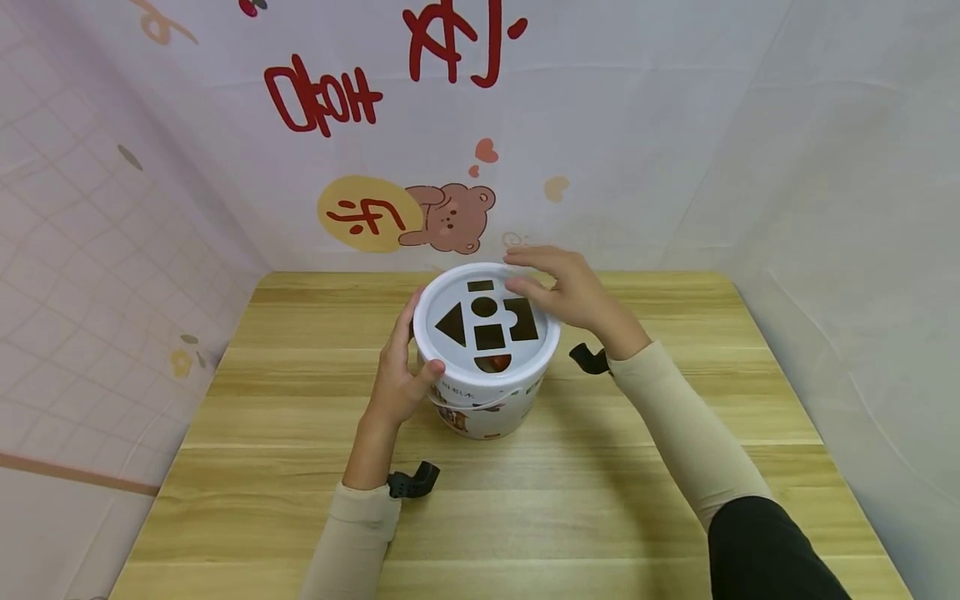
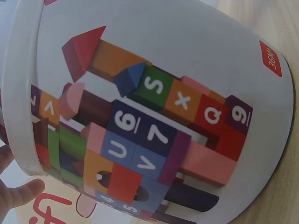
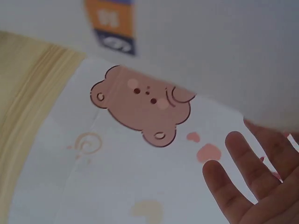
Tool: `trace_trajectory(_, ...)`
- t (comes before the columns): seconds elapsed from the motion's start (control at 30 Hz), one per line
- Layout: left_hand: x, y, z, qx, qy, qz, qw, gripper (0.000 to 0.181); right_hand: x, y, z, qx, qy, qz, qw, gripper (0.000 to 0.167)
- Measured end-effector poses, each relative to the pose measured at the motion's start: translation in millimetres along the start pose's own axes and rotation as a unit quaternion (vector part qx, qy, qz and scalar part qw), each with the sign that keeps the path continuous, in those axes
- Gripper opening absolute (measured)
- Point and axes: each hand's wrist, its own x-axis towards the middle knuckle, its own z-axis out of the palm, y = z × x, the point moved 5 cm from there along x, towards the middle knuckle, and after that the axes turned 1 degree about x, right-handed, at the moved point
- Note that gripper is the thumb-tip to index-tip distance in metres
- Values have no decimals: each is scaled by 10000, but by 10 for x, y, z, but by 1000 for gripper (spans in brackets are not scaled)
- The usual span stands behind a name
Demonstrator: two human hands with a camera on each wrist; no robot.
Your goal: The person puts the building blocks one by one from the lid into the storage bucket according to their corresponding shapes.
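A white bucket (image 1: 487, 412) stands upright on the table, its side printed with colourful lettered and numbered blocks (image 2: 159, 126). On top is a white lid (image 1: 452, 287) with several cut-out shapes, including a triangle, a circle and a square. Something orange-red shows through the half-round front hole (image 1: 492, 363); the rest of the inside is dark. My left hand (image 1: 395, 375) holds the bucket at its left side, thumb at the front rim. My right hand (image 1: 570, 292) reaches over the lid's far right edge with fingers extended and apart, holding nothing; whether it touches the lid I cannot tell.
The wooden table (image 1: 285, 500) extends around the bucket. Behind it hangs a white backdrop (image 1: 637, 167) with a printed bear (image 1: 455, 218) and red characters. Pale cloth walls stand at left and right. A thin white handle (image 1: 480, 407) hangs on the bucket's front.
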Motion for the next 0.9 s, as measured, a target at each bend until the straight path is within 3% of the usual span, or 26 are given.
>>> trace_trajectory(0.43, -4, -20, 6, -1, 24, -6, 10000, 118, -456, 323, -115, 238, 457, 1127, 9923, 38)
trace_trajectory(0.73, -10, 4, 14, -210, 11, -39, 9998, 110, -749, 423, -70, 154, 1095, 1194, 9867, 30)
trace_trajectory(0.9, -12, -14, 13, -295, 5, -109, 9995, 108, -866, 441, -67, 155, 1200, 1211, 9852, 30)
